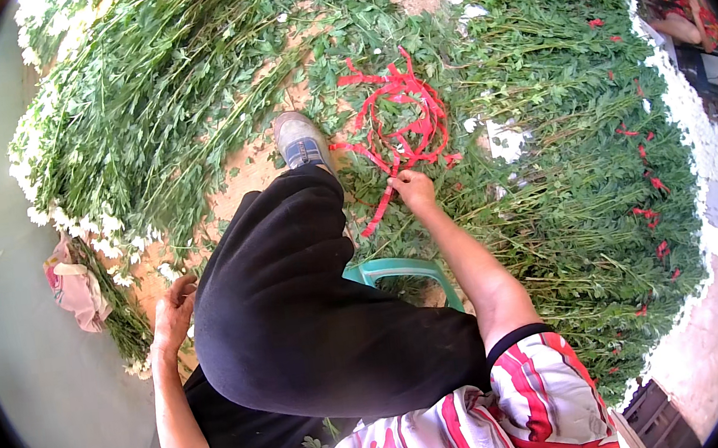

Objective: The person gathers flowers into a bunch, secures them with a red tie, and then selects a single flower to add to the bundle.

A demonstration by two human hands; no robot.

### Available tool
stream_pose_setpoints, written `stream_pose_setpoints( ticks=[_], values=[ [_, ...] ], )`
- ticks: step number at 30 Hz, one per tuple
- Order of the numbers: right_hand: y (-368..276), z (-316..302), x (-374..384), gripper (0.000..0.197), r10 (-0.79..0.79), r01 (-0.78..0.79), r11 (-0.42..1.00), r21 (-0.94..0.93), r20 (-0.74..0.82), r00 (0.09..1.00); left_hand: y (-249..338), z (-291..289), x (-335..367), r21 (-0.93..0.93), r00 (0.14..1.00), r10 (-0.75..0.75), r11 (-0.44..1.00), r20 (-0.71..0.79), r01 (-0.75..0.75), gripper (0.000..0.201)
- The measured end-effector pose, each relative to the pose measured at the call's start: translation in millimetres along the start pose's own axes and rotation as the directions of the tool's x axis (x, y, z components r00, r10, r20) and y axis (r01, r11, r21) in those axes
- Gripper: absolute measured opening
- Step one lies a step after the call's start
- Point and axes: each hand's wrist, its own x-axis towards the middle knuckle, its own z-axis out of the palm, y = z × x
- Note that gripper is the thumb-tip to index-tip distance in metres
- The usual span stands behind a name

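My right hand (pixel 412 188) pinches a strip of red ribbon (pixel 382 207) between thumb and fingers. The rest of the red ribbon (pixel 431 120) lies in loose loops on scattered green leaves just beyond that hand. To the left of my bent knee is my left hand (pixel 173 313), its fingers curled and partly hidden beside the black trousers. What it holds, if anything, is hidden. White flowers (pixel 168 272) lie close to its fingertips. Left of it is a bunch of stems (pixel 118 306) beside a pinkish cloth (pixel 77 284).
A large heap of leafy stems with white flowers (pixel 146 115) spreads at the far left. Rows of bunches (pixel 565 185) bound with red ribbon line the right, white heads outward. A green plastic stool (pixel 403 267) is beneath me. Another person (pixel 686 2) sits at the far right.
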Motion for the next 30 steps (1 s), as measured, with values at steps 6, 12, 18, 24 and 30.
stream_pose_setpoints(
  ticks=[6, 12, 18, 24, 30],
  values=[
    [-17, -50, -41, 0.013, 0.056, -0.263, 0.732, 0.629, 0.330, 0.942, 31, 5, -21, 0.050, 0.986, 0.056, 0.998, -0.154, -0.049, 0.034],
    [-96, -176, -86, 0.020, -0.327, 0.101, 0.810, 0.578, 0.300, 0.896, 184, 25, -58, 0.051, 0.842, 0.440, 0.893, -0.312, -0.448, 0.039],
    [-121, -196, -80, 0.019, -0.624, 0.569, 0.781, 0.257, 0.331, 0.708, 285, 80, -126, 0.075, 0.775, 0.618, 0.786, -0.131, -0.614, 0.033],
    [-76, -96, -14, 0.032, -0.524, 0.571, 0.690, -0.445, 0.237, 0.818, 209, 46, -145, 0.099, 0.861, 0.410, 0.911, -0.299, -0.400, 0.029],
    [-132, -56, 75, 0.030, -0.681, 0.641, 0.722, -0.260, -0.102, 0.725, 81, 19, -165, -0.159, 0.876, -0.082, 0.987, -0.476, 0.007, 0.029]
  ],
)
